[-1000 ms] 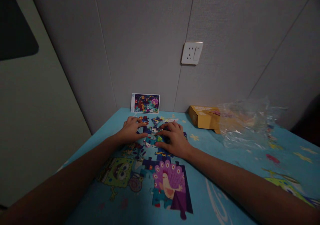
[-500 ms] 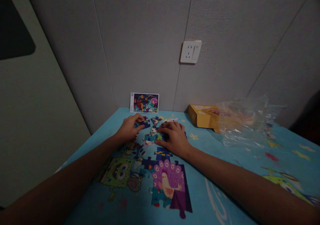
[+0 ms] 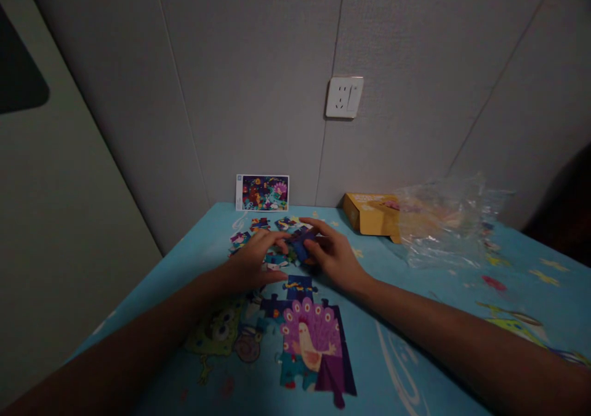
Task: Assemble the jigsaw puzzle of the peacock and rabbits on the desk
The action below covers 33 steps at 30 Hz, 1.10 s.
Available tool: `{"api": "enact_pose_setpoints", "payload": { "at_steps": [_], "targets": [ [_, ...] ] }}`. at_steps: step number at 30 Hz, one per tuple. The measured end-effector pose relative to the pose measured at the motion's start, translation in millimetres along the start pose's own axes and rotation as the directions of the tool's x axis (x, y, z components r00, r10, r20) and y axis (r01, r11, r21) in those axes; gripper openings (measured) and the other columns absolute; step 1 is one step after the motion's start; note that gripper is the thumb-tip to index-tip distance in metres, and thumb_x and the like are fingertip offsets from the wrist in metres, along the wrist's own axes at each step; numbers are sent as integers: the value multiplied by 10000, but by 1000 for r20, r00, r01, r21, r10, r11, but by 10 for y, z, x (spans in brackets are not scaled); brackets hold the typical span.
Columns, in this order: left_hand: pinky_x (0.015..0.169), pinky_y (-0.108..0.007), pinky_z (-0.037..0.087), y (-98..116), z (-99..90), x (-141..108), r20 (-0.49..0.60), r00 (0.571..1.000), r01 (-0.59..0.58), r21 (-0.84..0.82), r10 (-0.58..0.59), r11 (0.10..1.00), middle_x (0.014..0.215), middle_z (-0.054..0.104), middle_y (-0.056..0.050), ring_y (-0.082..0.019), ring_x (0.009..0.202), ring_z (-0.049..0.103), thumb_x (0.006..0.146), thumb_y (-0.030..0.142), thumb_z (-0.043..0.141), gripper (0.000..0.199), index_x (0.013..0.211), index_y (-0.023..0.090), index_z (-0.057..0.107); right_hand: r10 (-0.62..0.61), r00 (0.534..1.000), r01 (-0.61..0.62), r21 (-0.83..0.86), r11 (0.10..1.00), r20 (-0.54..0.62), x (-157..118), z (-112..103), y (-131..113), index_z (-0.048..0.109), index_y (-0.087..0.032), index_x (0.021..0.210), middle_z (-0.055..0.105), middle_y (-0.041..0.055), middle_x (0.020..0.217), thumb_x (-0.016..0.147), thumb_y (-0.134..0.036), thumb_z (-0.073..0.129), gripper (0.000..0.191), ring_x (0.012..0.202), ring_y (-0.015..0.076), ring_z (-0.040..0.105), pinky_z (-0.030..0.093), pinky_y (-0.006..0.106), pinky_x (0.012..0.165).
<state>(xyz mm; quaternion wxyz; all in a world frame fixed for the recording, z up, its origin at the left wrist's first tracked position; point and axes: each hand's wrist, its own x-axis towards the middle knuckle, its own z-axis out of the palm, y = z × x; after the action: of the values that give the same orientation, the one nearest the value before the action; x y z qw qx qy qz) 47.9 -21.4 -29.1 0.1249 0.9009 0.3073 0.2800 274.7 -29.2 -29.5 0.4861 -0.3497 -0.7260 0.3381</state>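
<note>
Between thumb and fingers, my right hand (image 3: 335, 256) grips a dark blue puzzle piece (image 3: 302, 247), lifted and tilted over the loose pieces. My left hand (image 3: 258, 259) is just left of it, thumb and fingers spread apart, with fingertips near that piece. Loose puzzle pieces (image 3: 240, 239) lie around and partly under both hands. Nearer to me is a joined section with a pink peacock (image 3: 311, 336). A dark blue piece with yellow marks (image 3: 299, 287) lies at its top edge.
A picture card (image 3: 265, 193) leans against the wall at the back. Right of it are a yellow box (image 3: 376, 216) and a crumpled clear plastic bag (image 3: 443, 225). The blue cloth (image 3: 392, 317) has printed cartoon figures. A socket (image 3: 344, 97) is on the wall.
My left hand has moved right and nearer, away from the dark piece at the back left. My right hand has turned and now holds a lifted blue piece. The view has shifted slightly.
</note>
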Motion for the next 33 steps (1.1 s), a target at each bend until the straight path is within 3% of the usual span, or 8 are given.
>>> {"api": "enact_pose_setpoints", "payload": {
  "at_steps": [4, 7, 11, 15, 19, 23, 29, 33],
  "targets": [
    [1000, -457, 393, -81, -42, -21, 108, 994, -17, 104, 6, 994, 1102, 627, -68, -256, 1081, 523, 873, 243, 644, 232, 1103, 217, 661, 308, 951, -295, 229, 928, -23, -92, -149, -58, 637, -193, 1116, 662, 42, 915, 792, -328, 668, 352, 650, 155, 641, 518, 309, 584],
    [985, -446, 394, -132, -39, -9, 67, 996, 41, 144, -51, 989, 1079, 617, -76, -255, 1075, 514, 886, 217, 609, 185, 1053, 203, 685, 360, 932, -361, 142, 922, 33, -208, -242, -44, 671, -153, 834, 676, 61, 771, 768, -330, 698, 191, 653, 166, 616, 506, 323, 618],
    [981, -455, 390, -18, -44, 13, 38, 999, 18, 136, -23, 990, 1093, 616, -87, -261, 1077, 509, 890, 232, 602, 195, 1068, 192, 670, 335, 942, -321, 235, 917, -18, -286, -251, -41, 622, -199, 1008, 677, 32, 815, 735, -300, 722, 308, 684, 162, 619, 503, 316, 643],
    [989, -461, 400, 309, -27, -7, 206, 971, -120, -18, 121, 993, 1148, 610, -80, -282, 1090, 513, 752, 537, 761, 538, 1168, 228, 619, 255, 966, -248, 151, 957, -32, -287, -187, -4, 645, -190, 1057, 626, 0, 755, 699, -261, 720, 372, 657, 147, 566, 469, 299, 615],
    [1055, -561, 360, 592, 13, -63, 376, 920, -98, -40, 106, 994, 1328, 512, -146, -385, 1220, 443, 495, 737, 812, 878, 1170, 214, 606, 262, 964, -258, 94, 962, -37, -306, -157, 55, 647, -171, 834, 645, 17, 751, 706, -288, 699, 182, 709, 162, 588, 482, 316, 680],
    [1095, -658, 288, 691, -21, -81, 529, 845, -65, -42, 78, 997, 1465, 384, -160, -475, 1323, 352, 416, 782, 807, 1119, 1373, 275, 525, 266, 964, -262, 175, 949, 1, -310, -179, 28, 623, -189, 986, 602, -27, 720, 681, -264, 696, 322, 593, 122, 536, 432, 257, 553],
    [1093, -658, 299, 669, -83, -66, 546, 836, -51, -37, 63, 998, 1442, 392, -136, -462, 1301, 377, 452, 772, 803, 1062, 1364, 302, 530, 366, 930, -365, -58, 929, 22, -266, -248, 8, 631, -163, 700, 563, -28, 564, 660, -235, 695, 105, 515, 105, 474, 352, 241, 506],
    [1071, -632, 343, 680, -103, -60, 564, 825, -29, -23, 37, 999, 1425, 387, -135, -446, 1293, 380, 470, 733, 823, 996, 1321, 297, 542, 371, 928, -369, -108, 923, 3, -251, -248, 94, 620, -169, 684, 599, -13, 587, 689, -256, 687, 110, 528, 114, 498, 372, 246, 520]
  ]
}}
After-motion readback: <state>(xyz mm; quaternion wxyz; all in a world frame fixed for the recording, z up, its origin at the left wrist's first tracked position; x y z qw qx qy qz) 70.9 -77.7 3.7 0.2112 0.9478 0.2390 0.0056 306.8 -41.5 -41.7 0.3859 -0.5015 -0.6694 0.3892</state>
